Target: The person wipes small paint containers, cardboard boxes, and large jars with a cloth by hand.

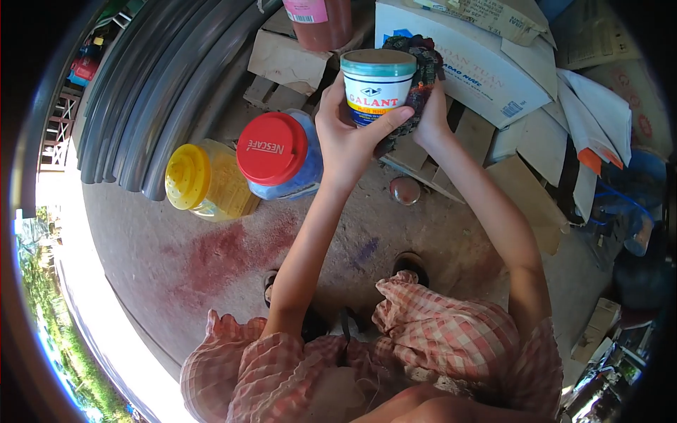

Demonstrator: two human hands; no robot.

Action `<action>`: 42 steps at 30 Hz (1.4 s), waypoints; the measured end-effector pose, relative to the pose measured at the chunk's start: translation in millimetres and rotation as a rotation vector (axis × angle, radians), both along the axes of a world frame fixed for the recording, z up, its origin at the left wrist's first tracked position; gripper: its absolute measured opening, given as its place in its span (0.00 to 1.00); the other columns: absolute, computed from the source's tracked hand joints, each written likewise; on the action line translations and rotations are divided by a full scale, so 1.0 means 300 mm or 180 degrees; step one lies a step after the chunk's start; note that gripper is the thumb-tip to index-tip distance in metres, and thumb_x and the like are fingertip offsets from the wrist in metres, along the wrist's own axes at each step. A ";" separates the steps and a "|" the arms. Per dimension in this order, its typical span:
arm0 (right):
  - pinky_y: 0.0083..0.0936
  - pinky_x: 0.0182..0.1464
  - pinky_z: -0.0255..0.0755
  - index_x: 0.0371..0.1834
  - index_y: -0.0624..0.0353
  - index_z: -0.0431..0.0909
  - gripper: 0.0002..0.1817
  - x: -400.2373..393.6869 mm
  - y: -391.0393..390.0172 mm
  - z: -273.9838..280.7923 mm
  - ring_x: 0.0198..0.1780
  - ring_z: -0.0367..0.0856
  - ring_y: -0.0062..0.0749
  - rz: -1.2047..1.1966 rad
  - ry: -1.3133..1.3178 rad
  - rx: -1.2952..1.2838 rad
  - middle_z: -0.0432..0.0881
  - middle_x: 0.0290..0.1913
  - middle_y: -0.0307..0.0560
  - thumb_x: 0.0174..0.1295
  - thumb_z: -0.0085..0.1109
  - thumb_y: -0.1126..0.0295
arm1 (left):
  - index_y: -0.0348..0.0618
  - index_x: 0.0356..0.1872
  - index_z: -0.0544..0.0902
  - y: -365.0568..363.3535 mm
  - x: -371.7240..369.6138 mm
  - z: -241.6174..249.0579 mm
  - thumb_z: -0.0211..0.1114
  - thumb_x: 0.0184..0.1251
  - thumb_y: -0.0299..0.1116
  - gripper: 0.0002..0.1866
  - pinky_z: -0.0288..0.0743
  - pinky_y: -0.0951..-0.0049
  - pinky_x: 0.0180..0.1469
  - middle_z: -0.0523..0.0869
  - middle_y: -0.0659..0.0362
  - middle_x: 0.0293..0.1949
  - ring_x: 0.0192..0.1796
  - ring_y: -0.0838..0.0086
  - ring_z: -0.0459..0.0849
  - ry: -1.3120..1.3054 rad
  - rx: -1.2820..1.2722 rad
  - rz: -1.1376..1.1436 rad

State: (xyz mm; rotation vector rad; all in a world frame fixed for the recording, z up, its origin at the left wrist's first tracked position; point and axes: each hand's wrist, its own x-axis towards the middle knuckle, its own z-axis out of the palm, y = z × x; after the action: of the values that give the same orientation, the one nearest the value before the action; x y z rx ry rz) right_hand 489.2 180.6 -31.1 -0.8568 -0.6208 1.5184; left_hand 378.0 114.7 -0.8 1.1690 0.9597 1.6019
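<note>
Checked skirt [423, 345] below; left hand [345, 137] fingers [391, 116] wrap the tub [376, 88].

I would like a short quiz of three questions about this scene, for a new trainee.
1. True or false: the left hand grips the white GALANT tub with teal lid.
2. What does the right hand press against the tub? A) dark knitted cloth B) paper sheet
3. What colour is the lid of the NESCAFE jar on the ground?

Key: 1 true; 2 A; 3 red.
</note>
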 end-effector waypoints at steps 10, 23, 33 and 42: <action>0.30 0.52 0.74 0.55 0.60 0.69 0.30 -0.033 -0.115 0.096 0.49 0.80 0.33 0.0182 -0.0201 0.0962 0.78 0.51 0.48 0.68 0.38 0.44 | 0.29 0.63 0.53 -0.034 0.049 -0.010 0.83 0.36 0.35 0.56 0.72 0.71 0.53 0.72 0.50 0.49 0.51 0.68 0.75 0.1419 0.0555 0.1644; 0.29 0.54 0.72 0.55 0.60 0.69 0.30 -0.035 -0.119 0.103 0.50 0.79 0.31 -0.0083 -0.0396 0.1058 0.78 0.51 0.47 0.69 0.36 0.44 | 0.28 0.64 0.53 -0.054 0.056 -0.001 0.83 0.36 0.36 0.56 0.70 0.68 0.56 0.74 0.48 0.50 0.52 0.66 0.76 0.1162 0.0555 0.1665; 0.22 0.51 0.67 0.49 0.64 0.73 0.30 -0.025 -0.102 0.098 0.45 0.74 0.22 -0.0283 -0.0516 0.0887 0.78 0.45 0.43 0.70 0.38 0.45 | 0.30 0.58 0.68 -0.058 -0.002 0.021 0.58 0.68 0.37 0.24 0.68 0.73 0.57 0.78 0.52 0.50 0.53 0.75 0.76 -0.0763 0.0006 -0.0138; 0.23 0.51 0.67 0.52 0.64 0.70 0.20 0.001 -0.089 0.105 0.47 0.72 0.25 -0.0619 -0.1540 0.1791 0.77 0.47 0.43 0.71 0.43 0.57 | 0.29 0.55 0.71 -0.068 -0.014 0.005 0.79 0.45 0.37 0.37 0.73 0.72 0.53 0.81 0.52 0.49 0.49 0.75 0.80 0.0290 -0.0391 -0.0172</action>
State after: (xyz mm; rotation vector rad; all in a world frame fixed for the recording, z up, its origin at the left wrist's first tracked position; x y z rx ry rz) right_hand 489.5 153.9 0.4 -0.8105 -1.2121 0.8828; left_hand 373.8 94.2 0.8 1.1811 1.0612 1.4368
